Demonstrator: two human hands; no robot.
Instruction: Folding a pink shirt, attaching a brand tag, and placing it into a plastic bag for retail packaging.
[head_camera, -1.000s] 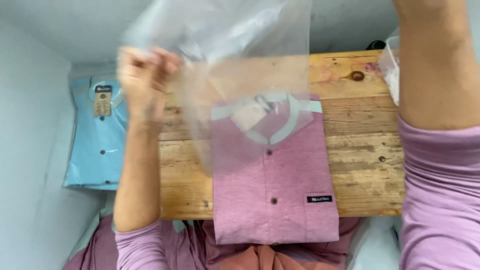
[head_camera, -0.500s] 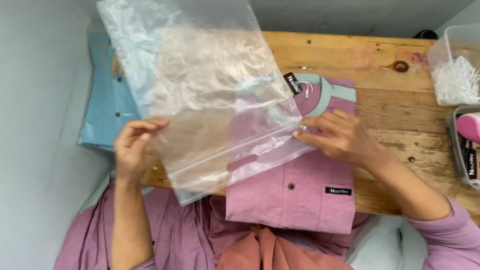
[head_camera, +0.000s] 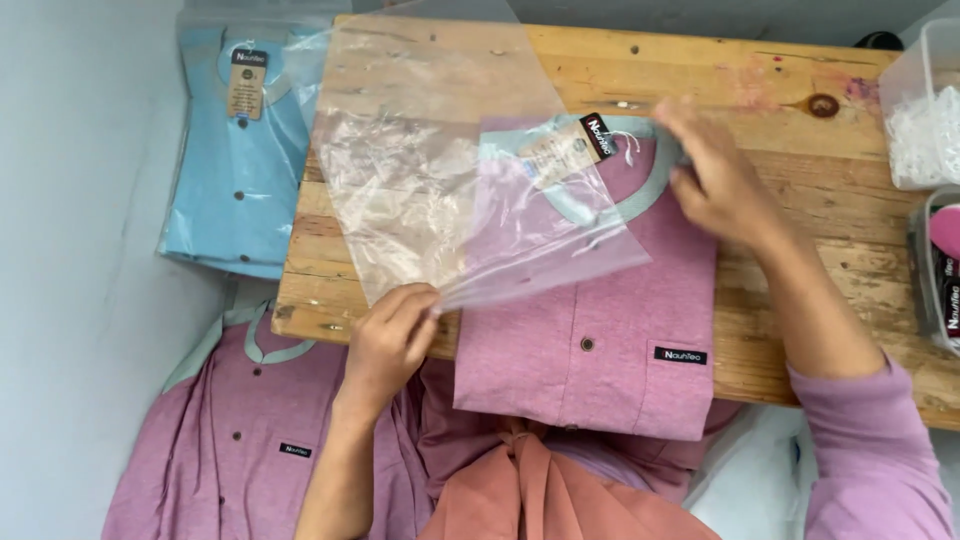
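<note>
On the near edge of the wooden table (head_camera: 780, 110), left hand (head_camera: 390, 335): thumb and fingers pressed together, pinching the near corner of a clear plastic bag (head_camera: 440, 170). Bag: flat, slanted, spread from that corner across the table's left half, its right part overlapping the collar of the folded pink shirt (head_camera: 620, 310). Right hand (head_camera: 725, 180): fingers bent, resting on the shirt's right shoulder by the grey-green collar band; whether it grips the cloth cannot be told. Pink shirt: lies buttoned, front up, at the table's centre, hem hanging over the near edge; a card tag (head_camera: 570, 150) sits at its neck under the bag. Left of the table: a bagged blue shirt (head_camera: 235, 160). Below the table's near-left corner: another pink shirt (head_camera: 230, 440). At the table's right end: a clear tub (head_camera: 925, 110) of white strings.
</note>
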